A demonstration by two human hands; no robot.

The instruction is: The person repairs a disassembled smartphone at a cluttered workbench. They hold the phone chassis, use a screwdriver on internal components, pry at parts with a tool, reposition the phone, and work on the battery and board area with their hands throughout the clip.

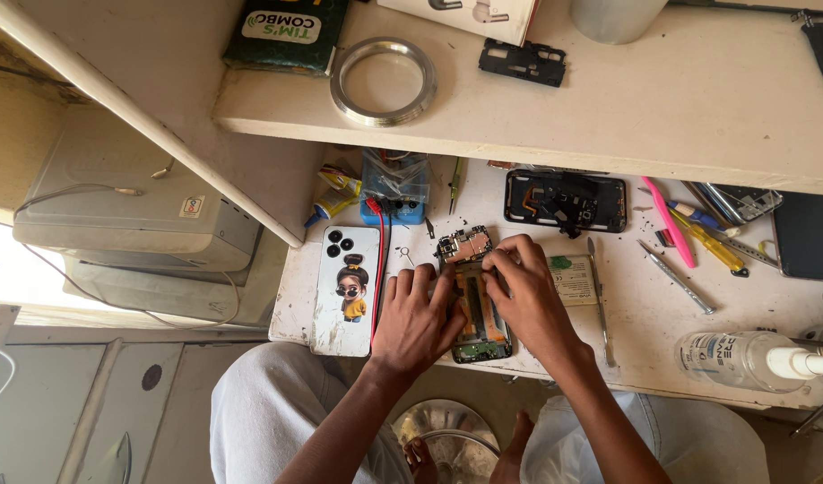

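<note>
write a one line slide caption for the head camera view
Both hands, left hand and right hand, work on an opened phone on a cluttered white workbench, beside a cartoon-print phone case.

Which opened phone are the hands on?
The opened phone with exposed green board at the desk's front edge, under left hand and right hand; the black-framed one lies untouched behind.

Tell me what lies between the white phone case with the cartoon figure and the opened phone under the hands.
In the head view, red and black wires run down the workbench between the phone case and the opened phone; the left hand also covers part of that gap.
</note>
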